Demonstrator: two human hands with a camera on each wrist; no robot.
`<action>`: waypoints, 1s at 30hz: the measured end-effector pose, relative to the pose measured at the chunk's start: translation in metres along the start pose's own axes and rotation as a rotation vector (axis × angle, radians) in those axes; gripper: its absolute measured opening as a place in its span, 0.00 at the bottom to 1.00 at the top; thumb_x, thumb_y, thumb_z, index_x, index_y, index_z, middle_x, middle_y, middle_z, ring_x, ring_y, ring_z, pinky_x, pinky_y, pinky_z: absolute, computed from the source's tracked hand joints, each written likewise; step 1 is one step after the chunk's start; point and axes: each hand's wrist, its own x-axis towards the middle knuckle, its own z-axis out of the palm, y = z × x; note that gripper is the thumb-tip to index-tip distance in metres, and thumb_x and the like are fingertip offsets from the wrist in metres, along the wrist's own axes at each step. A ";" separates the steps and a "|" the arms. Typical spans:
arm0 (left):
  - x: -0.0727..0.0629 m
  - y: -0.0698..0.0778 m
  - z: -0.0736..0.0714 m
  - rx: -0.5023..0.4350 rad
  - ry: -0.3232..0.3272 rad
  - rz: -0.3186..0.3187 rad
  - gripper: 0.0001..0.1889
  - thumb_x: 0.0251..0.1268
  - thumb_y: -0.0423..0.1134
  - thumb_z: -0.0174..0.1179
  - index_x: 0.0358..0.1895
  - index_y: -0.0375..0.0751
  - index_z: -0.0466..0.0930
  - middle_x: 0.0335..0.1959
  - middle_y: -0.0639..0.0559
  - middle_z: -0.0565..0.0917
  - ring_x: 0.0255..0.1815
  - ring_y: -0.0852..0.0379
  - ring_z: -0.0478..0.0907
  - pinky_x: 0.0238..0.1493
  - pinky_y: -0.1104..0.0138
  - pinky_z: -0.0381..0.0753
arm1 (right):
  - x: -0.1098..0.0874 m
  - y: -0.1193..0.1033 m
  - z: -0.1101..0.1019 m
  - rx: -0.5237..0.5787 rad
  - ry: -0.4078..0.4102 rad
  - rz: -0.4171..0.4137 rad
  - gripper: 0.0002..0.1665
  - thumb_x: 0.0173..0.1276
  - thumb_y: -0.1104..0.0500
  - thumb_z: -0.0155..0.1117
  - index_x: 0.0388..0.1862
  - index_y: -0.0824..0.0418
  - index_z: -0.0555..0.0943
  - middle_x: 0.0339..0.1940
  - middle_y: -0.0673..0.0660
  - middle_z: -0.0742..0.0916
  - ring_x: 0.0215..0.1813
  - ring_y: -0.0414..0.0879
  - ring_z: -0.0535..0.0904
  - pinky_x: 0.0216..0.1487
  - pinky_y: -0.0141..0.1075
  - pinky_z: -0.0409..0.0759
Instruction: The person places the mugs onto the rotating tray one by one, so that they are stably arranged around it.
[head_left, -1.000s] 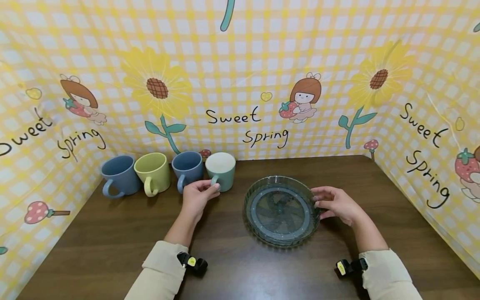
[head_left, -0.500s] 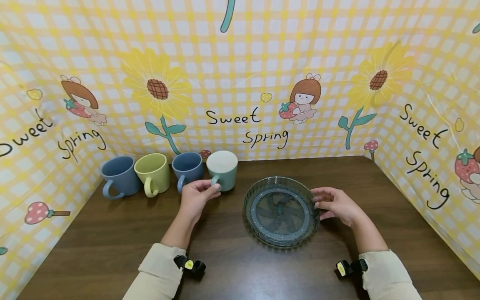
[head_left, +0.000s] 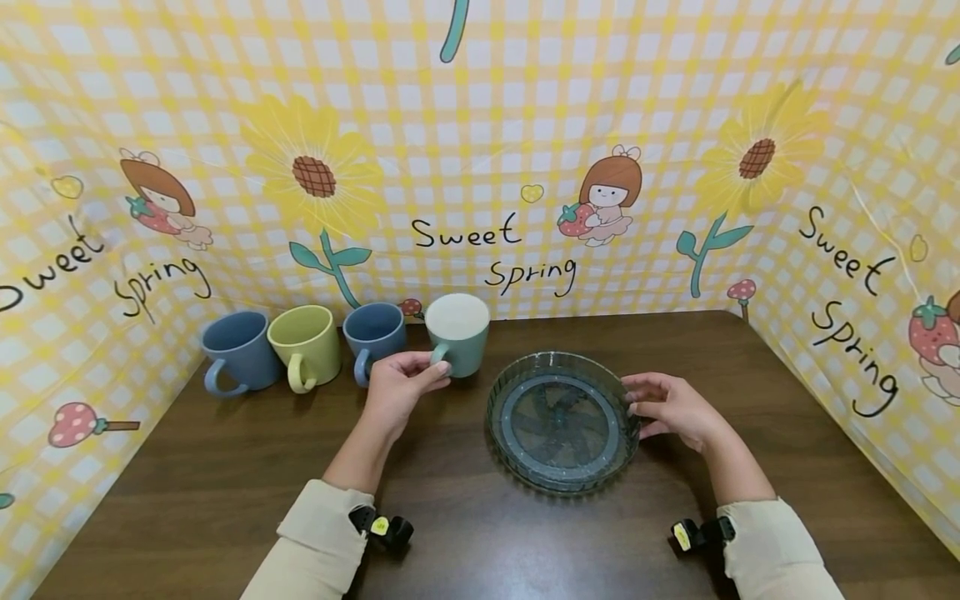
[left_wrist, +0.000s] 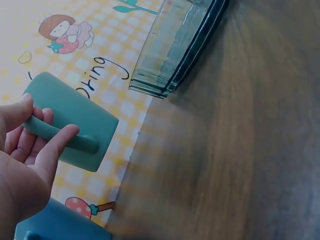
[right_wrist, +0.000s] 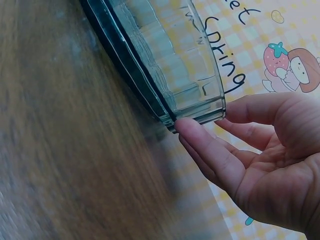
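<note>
My left hand (head_left: 393, 392) pinches the handle of a green mug (head_left: 463, 354) with a white inside. In the left wrist view, thumb and fingers close around that handle (left_wrist: 65, 137), and the mug stands out against the patterned cloth. To its right, a round clear glass dish (head_left: 558, 483) with a ribbed wall sits on the table. My right hand (head_left: 678, 408) touches the dish's right side from outside. Its extended fingers (right_wrist: 210, 150) lie against the glass wall near rim and base in the right wrist view.
Left of the green mug stand a blue mug (head_left: 375, 333), a yellow-green mug (head_left: 318, 354) and another blue mug (head_left: 251, 358), in a row with handles toward me. A yellow checked cloth (head_left: 480, 125) borders the brown wooden table (head_left: 465, 533) at the back and sides.
My left hand has brought the green mug up and to the right, away from the neighbouring blue mug. The right hand and the glass dish stay in place.
</note>
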 end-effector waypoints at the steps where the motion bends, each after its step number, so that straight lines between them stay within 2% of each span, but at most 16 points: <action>1: 0.000 0.001 0.001 -0.002 -0.005 0.002 0.14 0.59 0.25 0.66 0.47 0.18 0.80 0.31 0.47 0.85 0.36 0.48 0.86 0.43 0.57 0.86 | 0.000 0.000 0.000 -0.002 -0.002 -0.001 0.29 0.71 0.69 0.57 0.69 0.75 0.63 0.57 0.76 0.75 0.47 0.51 0.80 0.38 0.45 0.87; 12: 0.001 0.011 0.010 -0.024 -0.068 -0.013 0.15 0.60 0.24 0.65 0.48 0.18 0.79 0.33 0.45 0.85 0.37 0.47 0.86 0.44 0.56 0.85 | -0.001 -0.001 0.000 0.001 0.000 -0.002 0.29 0.71 0.70 0.57 0.69 0.75 0.63 0.57 0.76 0.75 0.48 0.52 0.79 0.38 0.46 0.87; 21: -0.001 0.018 0.016 -0.039 -0.130 0.002 0.15 0.60 0.24 0.65 0.48 0.17 0.79 0.33 0.46 0.86 0.38 0.46 0.86 0.43 0.56 0.86 | -0.001 -0.002 0.002 0.000 0.003 -0.001 0.29 0.70 0.69 0.58 0.68 0.74 0.64 0.56 0.75 0.76 0.47 0.50 0.80 0.37 0.45 0.87; 30: 0.001 0.017 0.023 -0.037 -0.178 0.025 0.14 0.60 0.25 0.65 0.47 0.19 0.80 0.34 0.45 0.86 0.36 0.47 0.86 0.43 0.55 0.86 | -0.002 -0.002 0.001 0.000 0.002 0.000 0.30 0.70 0.69 0.58 0.69 0.74 0.64 0.56 0.75 0.75 0.47 0.51 0.79 0.38 0.45 0.87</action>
